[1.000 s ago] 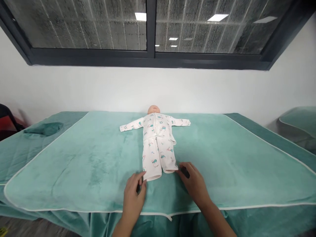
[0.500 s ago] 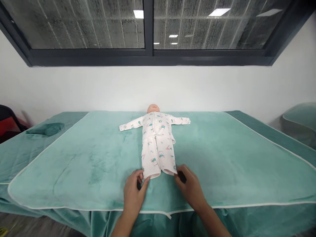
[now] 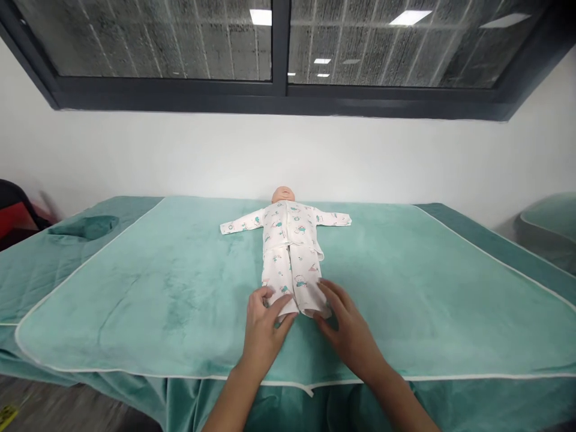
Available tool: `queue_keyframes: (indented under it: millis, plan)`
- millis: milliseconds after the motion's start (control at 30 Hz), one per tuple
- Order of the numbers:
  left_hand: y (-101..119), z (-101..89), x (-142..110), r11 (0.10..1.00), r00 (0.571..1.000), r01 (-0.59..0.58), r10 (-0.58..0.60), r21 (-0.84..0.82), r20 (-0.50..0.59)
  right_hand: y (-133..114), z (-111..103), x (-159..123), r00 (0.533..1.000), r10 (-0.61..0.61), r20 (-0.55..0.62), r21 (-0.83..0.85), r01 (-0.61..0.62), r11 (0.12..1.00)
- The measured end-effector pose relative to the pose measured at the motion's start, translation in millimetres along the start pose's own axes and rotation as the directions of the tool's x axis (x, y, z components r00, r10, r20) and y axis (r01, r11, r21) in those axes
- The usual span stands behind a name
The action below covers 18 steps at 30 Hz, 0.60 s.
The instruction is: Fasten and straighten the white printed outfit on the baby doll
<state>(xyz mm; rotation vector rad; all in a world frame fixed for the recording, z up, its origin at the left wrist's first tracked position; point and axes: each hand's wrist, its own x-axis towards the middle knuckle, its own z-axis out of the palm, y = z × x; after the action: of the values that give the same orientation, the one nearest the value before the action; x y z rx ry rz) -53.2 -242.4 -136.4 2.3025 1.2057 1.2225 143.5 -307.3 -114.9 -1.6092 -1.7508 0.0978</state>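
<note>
A baby doll (image 3: 283, 194) lies on its back on the green bed cover, its head toward the wall and its arms spread. It wears a white printed top (image 3: 288, 225) and matching white pants (image 3: 307, 282). My left hand (image 3: 264, 327) curls over the lower end of the left-side pant leg, thumb and fingers closed at the cuff. At the other leg, my right hand (image 3: 350, 331) grips the outer side of the cuff, with the thumb at the hem and the fingers higher up. No feet show below the hems.
The green velvet cover (image 3: 180, 336) with white piping spreads over the bed. A small green cushion-like piece (image 3: 85, 228) lies at left, near a black and red item (image 3: 18, 216). Behind are a white wall (image 3: 202, 156) and a dark-framed window (image 3: 279, 99).
Both hands have shifted from the outer cuff corners farther onto the pant legs. My left hand has moved right and now covers part of its leg's hem. The camera view has tilted slightly.
</note>
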Motion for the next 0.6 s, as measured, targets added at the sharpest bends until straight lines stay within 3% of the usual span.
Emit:
queue_keyframes:
  millis: [133, 233, 367, 500, 600]
  plan:
    - [0, 1.2, 0, 0.994, 1.0, -0.007, 0.007, -0.108, -0.006, -9, 16, -3, 0.983, -0.143, 0.113, 0.022, 0.141, 0.99]
    - [-2, -1.5, -6, 0.993, 0.999, -0.018, 0.013, -0.114, -0.046, -9, 25, -15, 0.989, -0.11, 0.1, 0.03, 0.108, 0.994]
    - [-5, 0.4, -10, 0.998, 0.997, -0.023, 0.019, -0.065, -0.072, 0, 21, -17, 1.0, 0.006, 0.03, 0.092, -0.009, 0.996]
    - [-2, 5.8, -13, 0.999, 0.993, -0.005, 0.001, -0.034, -0.12, 19, 14, 15, 0.975, 0.183, -0.122, 0.21, -0.155, 0.965]
    - [1, 2.9, -14, 0.996, 0.991, -0.005, -0.006, -0.085, -0.132, 32, 14, 56, 0.95, 0.218, -0.226, 0.225, -0.166, 0.96]
